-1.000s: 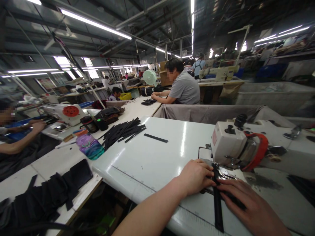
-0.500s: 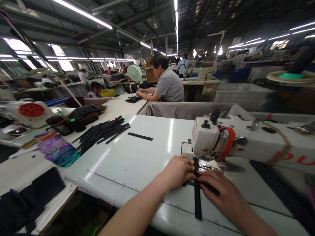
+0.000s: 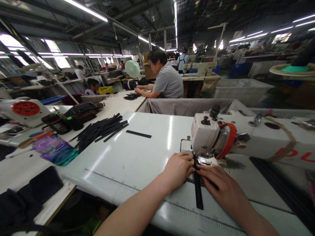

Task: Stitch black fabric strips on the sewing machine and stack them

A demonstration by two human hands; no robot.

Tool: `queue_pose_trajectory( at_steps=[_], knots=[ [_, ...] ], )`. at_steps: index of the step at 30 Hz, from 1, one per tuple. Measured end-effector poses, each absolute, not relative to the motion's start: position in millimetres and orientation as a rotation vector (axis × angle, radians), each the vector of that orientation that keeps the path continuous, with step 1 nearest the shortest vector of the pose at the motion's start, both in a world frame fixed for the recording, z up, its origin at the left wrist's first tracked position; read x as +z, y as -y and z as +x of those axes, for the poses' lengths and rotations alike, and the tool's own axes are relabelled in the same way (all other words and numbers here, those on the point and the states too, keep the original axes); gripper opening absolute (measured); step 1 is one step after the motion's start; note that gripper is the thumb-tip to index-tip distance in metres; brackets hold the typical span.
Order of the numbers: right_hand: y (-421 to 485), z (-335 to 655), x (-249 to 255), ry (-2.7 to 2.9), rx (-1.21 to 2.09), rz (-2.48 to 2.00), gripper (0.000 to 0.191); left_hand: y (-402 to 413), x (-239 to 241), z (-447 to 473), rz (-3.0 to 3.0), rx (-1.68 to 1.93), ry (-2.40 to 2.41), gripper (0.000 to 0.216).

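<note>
A narrow black strip (image 3: 198, 193) lies on the white sewing table (image 3: 137, 157), its far end under the needle of the white sewing machine (image 3: 236, 137). My left hand (image 3: 177, 168) rests on the table left of the strip, fingers curled, fingertips pressing its edge near the presser foot. My right hand (image 3: 221, 185) lies flat to the right of the strip, fingers stretched toward the needle, holding it down.
A pile of black strips (image 3: 100, 128) and one single strip (image 3: 138, 134) lie at the table's far left. A tinted bottle (image 3: 55, 151), bags and another machine (image 3: 24, 111) sit on the left bench. A seated person (image 3: 165, 82) works beyond a grey fabric bin (image 3: 187, 106).
The view swung right and steadied. The strip has fed further under the needle, so less of it trails toward me. Both hands stay on either side of it.
</note>
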State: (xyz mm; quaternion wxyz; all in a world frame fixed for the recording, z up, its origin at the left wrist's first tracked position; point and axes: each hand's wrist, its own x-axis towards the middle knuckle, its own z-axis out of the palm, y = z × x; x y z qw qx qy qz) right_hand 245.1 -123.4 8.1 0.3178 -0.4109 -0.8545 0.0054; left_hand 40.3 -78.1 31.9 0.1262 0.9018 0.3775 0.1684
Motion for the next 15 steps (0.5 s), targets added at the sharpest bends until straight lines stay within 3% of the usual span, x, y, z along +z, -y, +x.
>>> queue_pose_trajectory(
  at_steps=[15],
  knots=[
    [125.5,243.6,7.9,2.247,0.002,-1.083,0.023,85.4,37.2,47.7,2.583,0.414,-1.188,0.014]
  ],
)
